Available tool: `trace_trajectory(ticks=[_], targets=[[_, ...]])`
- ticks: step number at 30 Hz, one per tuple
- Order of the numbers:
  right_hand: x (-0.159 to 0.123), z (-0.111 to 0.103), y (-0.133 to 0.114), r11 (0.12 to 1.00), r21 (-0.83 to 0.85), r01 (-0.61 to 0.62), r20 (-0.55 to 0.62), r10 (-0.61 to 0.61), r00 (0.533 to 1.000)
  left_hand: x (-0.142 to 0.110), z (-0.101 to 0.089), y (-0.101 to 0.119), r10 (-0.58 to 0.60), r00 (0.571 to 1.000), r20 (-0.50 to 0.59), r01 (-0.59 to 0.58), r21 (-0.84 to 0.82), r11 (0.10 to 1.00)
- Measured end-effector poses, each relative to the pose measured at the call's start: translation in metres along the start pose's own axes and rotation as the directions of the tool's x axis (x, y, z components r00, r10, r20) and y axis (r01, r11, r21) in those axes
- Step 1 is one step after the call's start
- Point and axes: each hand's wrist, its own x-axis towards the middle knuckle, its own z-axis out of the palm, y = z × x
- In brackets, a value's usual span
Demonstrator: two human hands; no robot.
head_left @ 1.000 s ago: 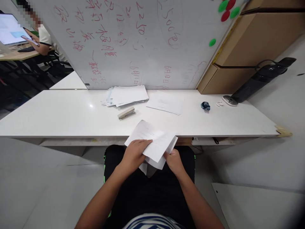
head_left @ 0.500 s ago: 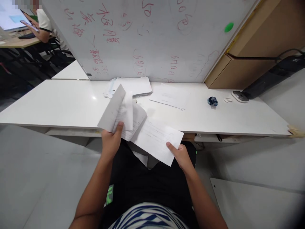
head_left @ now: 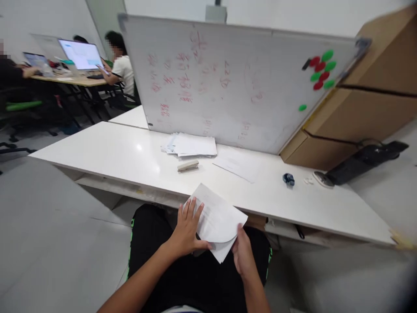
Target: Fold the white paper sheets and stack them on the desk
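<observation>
A small sheaf of white printed sheets (head_left: 217,219) rests partly on my lap and partly over the front edge of the white desk (head_left: 114,152). My left hand (head_left: 188,228) lies on the sheets' left side, fingers stretched out on top and thumb under the lower edge. My right hand (head_left: 243,254) holds the sheets' lower right corner, thumb on top. A beige stapler (head_left: 188,165) sits on the desk beyond the sheets. Behind it lies a fanned stack of papers (head_left: 192,145), and to its right a single sheet (head_left: 237,165).
A whiteboard (head_left: 228,82) with red writing and magnets stands along the desk's back edge. A small blue object (head_left: 288,179) and a black device on a round base (head_left: 358,163) sit at the right, before cardboard boxes (head_left: 368,104). People work at a monitor (head_left: 80,54) at far left.
My left hand brought the lifted, turned-over sheets back down onto the pile and now lies flat on it. My head has lifted, so more of the room shows.
</observation>
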Motion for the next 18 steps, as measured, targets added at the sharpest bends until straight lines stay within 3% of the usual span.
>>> trace_trajectory(ticks=[4,8,11,13,16,18], targets=[[0.002,0.002,0.014,0.971,-0.213,0.109,0.033,-0.105,0.994,-0.009,0.009,-0.008,-0.079,0.996,0.031,0.08,-0.054,0.995],[0.004,0.004,0.004,0.926,-0.319,0.204,0.063,-0.194,0.979,-0.017,-0.007,-0.018,-0.067,0.998,-0.011,0.064,-0.176,0.982],[0.007,0.006,-0.023,0.887,-0.38,0.264,0.098,-0.245,0.965,-0.012,-0.031,-0.029,-0.162,0.974,-0.16,0.104,-0.323,0.941],[0.013,0.009,-0.047,0.86,-0.412,0.301,0.149,-0.263,0.953,0.002,-0.052,-0.036,-0.25,0.943,-0.22,0.112,-0.497,0.86],[0.03,0.018,-0.087,0.818,-0.459,0.347,0.21,-0.279,0.937,0.033,-0.088,-0.042,-0.256,0.953,-0.159,0.053,-0.748,0.661],[0.044,0.024,-0.109,0.785,-0.463,0.412,0.225,-0.346,0.911,0.056,-0.107,-0.044,-0.22,0.967,-0.126,0.032,-0.801,0.597]])
